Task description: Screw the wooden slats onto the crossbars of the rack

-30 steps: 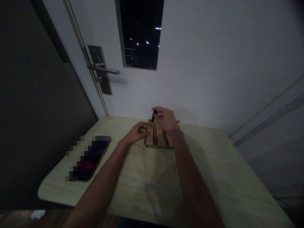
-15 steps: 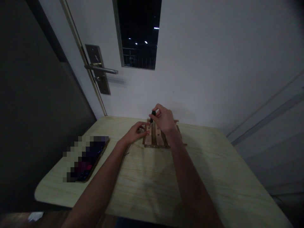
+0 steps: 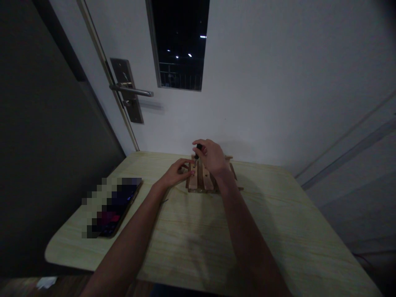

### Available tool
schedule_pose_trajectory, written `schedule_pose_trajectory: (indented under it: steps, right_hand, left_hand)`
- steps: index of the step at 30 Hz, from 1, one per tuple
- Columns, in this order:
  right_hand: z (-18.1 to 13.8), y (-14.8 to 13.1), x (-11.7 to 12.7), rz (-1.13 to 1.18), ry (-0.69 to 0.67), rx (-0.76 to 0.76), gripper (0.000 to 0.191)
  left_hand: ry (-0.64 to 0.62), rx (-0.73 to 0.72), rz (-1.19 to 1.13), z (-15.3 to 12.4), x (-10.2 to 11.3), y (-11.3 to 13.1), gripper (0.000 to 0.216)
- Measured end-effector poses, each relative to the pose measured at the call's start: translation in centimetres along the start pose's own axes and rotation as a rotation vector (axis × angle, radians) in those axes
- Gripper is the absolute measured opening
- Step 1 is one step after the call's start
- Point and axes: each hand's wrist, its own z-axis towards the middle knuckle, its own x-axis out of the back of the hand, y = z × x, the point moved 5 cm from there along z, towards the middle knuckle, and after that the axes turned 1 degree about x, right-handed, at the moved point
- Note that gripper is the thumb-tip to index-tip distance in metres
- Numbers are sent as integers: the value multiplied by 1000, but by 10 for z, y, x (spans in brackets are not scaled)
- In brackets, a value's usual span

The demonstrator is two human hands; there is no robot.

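A small slatted wooden piece (image 3: 193, 182) lies near the back of the table, with dark holes or screws in its pale slats. My right hand (image 3: 210, 156) is closed around the black handle of a screwdriver (image 3: 199, 147), whose shaft points down at the left slat. My left hand (image 3: 178, 172) grips the left edge of the wooden piece, thumb and fingers resting on the left slat on either side of the screwdriver's tip. The right part of the wooden piece is partly hidden behind my right hand and wrist.
On the left of the pale wood-grain table (image 3: 185, 235) lies a phone (image 3: 123, 206), partly pixelated. A thin dark object (image 3: 165, 201) rests beside my left forearm. Behind the table stands a white door with a metal handle (image 3: 136, 90) and a dark window (image 3: 181, 45).
My right hand has turned slightly about the screwdriver handle, its fingers shifting a little left and down. My left hand and the wooden piece stay in place.
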Motion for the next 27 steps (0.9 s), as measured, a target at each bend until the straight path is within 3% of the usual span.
schedule_pose_trajectory:
  steps: [3,7,15,22,27]
  right_hand:
    - [0,-3,0,22,-7,13,37]
    - [1,-3,-1,70,-95,-33,43]
    - [0,-6,1,184,-70,27,37]
    - [1,-4,3,197,-35,-53,22]
    - [0,0,6,85,8,-117,16]
  left_hand:
    - [0,10,-7,0,0,-1,44]
    - [11,28,-9,0,0,-1,43]
    - [17,9,14,0,1,3,41]
    - [2,38,-22,-1,0,1,45]
    - [1,35,-25,-1,0,1,44]
